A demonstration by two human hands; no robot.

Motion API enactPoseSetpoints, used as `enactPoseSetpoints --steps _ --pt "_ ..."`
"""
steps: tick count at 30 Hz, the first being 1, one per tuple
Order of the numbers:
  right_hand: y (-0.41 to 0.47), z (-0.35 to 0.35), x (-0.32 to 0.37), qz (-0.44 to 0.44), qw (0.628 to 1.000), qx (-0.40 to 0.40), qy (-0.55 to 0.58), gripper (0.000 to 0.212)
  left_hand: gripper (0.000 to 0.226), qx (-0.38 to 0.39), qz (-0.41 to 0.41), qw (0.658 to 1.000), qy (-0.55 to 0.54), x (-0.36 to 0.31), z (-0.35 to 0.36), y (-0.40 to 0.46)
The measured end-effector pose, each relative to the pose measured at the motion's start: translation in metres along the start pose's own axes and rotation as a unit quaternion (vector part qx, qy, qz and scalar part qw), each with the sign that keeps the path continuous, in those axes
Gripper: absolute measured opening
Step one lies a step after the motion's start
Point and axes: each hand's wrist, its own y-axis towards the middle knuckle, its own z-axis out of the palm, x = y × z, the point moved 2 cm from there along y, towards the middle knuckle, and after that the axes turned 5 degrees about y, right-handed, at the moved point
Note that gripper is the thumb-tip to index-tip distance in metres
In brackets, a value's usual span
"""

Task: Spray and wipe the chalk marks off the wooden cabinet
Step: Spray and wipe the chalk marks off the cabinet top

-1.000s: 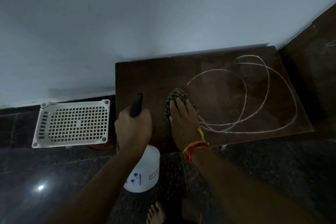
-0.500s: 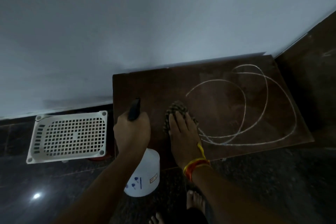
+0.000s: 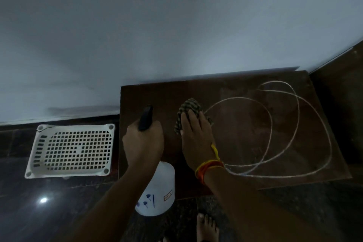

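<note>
Head view: cloth (image 3: 189, 109) under right hand (image 3: 196, 137).

Cabinet (image 3: 245, 127) sits vs wall (image 3: 176, 25), basket (image 3: 71, 150) on floor (image 3: 39, 212) just to its left. Chalk loops (image 3: 275, 135) on cabinet top, right half. Cloth (image 3: 186, 108) at loops' left edge, under right hand (image 3: 196, 139). Left hand (image 3: 144, 145) w/ spray bottle (image 3: 159, 192) left of cloth, at cabinet's front-left corner. Foot (image 3: 207, 228) on floor in front.

The cabinet top (image 3: 245, 143) lies bare to the right of the cloth (image 3: 187, 110), crossed only by flat chalk loops (image 3: 271, 124). A wall (image 3: 176, 35) closes the back edge, and a dark wooden panel (image 3: 345, 104) blocks the right side. A white perforated basket (image 3: 72, 149) sits on the floor just left of the cabinet.
</note>
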Motion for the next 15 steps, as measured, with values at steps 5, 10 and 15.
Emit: enactPoseSetpoints --steps 5,10,15 --pt "0.072 0.001 -0.009 0.002 0.999 -0.006 0.035 0.045 0.017 -0.004 0.006 1.0 -0.003 -0.003 0.004 0.012" --pt "0.091 -0.002 -0.01 -0.007 1.0 0.007 0.026 0.047 0.016 -0.01 0.008 1.0 -0.003 -0.003 0.006 0.015" --pt "0.043 -0.001 -0.009 -0.015 1.0 0.019 0.02 0.052 0.018 -0.01 -0.01 1.0 -0.007 -0.006 0.004 0.011"
